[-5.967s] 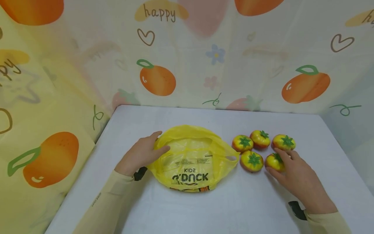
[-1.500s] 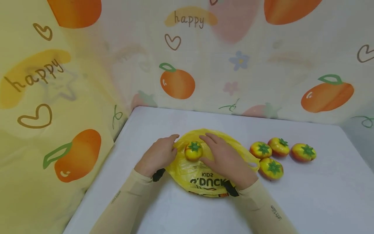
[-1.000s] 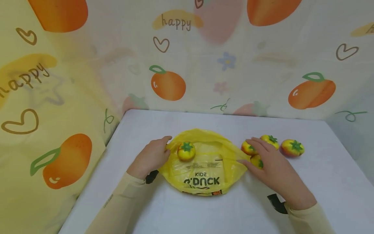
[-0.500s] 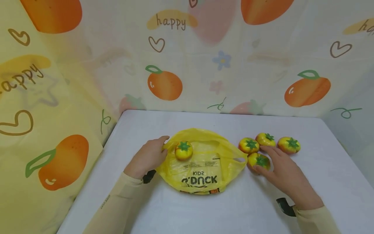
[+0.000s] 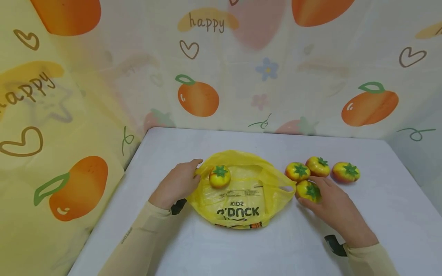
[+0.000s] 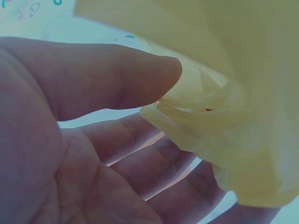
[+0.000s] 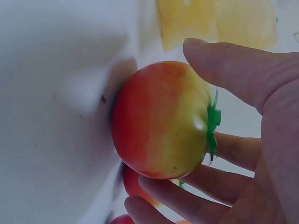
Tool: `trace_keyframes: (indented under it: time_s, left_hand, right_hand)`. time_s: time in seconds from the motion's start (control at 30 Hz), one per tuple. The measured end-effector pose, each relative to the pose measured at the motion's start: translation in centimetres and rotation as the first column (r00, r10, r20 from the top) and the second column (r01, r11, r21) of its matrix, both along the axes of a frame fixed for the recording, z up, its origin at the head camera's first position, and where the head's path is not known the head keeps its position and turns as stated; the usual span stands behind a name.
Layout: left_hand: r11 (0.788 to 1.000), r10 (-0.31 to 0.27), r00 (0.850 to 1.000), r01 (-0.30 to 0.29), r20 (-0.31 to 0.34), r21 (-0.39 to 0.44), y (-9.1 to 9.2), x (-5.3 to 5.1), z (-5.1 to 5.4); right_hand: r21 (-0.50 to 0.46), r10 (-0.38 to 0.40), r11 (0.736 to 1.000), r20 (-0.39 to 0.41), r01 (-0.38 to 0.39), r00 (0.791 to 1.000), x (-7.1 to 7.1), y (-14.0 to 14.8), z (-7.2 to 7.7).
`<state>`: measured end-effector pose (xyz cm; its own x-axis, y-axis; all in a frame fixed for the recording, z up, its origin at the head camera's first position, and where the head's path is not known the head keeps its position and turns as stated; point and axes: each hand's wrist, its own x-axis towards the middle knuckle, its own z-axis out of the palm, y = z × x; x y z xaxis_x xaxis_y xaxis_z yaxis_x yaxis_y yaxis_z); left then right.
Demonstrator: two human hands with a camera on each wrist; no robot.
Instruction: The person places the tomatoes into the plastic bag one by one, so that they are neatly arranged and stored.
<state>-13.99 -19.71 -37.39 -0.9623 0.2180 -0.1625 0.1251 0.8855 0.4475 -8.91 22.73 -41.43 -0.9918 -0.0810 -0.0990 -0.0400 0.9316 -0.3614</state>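
Observation:
My left hand (image 5: 175, 184) holds the left side of a yellow plastic bag (image 5: 276, 207) that lies with its mouth spread and has dark printing. In the left wrist view the bag's film (image 6: 261, 140) passes between thumb and fingers. Inside the bag, near that hand, sits a red-yellow toy persimmon (image 5: 220, 177) with a green leafy top. At the bag's right tip, my right hand (image 5: 336, 205) grips another toy persimmon (image 7: 159, 121). Its thumb lies on one side and the fingers curl along the other. This fruit rests on the table.
Behind the right hand stand three more toy persimmons: one beside the bag's tip (image 5: 297, 171), one farther back (image 5: 317, 167) and one to the right (image 5: 345, 172). The white table (image 5: 221, 253) ends at a fruit-patterned cloth backdrop (image 5: 221, 57).
Since the earliest frame, one toy persimmon has gone from the right group into the bag. The right hand has come back from the bag and closed round another. The left hand stays at the bag.

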Motion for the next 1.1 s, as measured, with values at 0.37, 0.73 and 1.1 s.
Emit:
trace_keyframes:
  time_s: [0.37, 0.73, 1.1]
  left_hand:
    - [1.000, -0.003, 1.000, 0.003, -0.007, -0.001, 0.1, -0.1, -0.1]
    - [1.000, 0.000, 1.000, 0.000, -0.013, -0.009, 0.2, 0.0, -0.1]
    - [1.000, 0.005, 1.000, -0.005, -0.017, -0.017, 0.3, 0.0, -0.1]
  right_hand:
    - [-0.003, -0.016, 1.000, 0.030, 0.016, 0.999, 0.1, -0.2, -0.2]
    - [0.022, -0.005, 1.000, -0.004, 0.005, 1.000, 0.3, 0.1, 1.0]
    - [0.007, 0.038, 0.999, -0.118, -0.037, 0.992, -0.4, -1.3, 4.5]
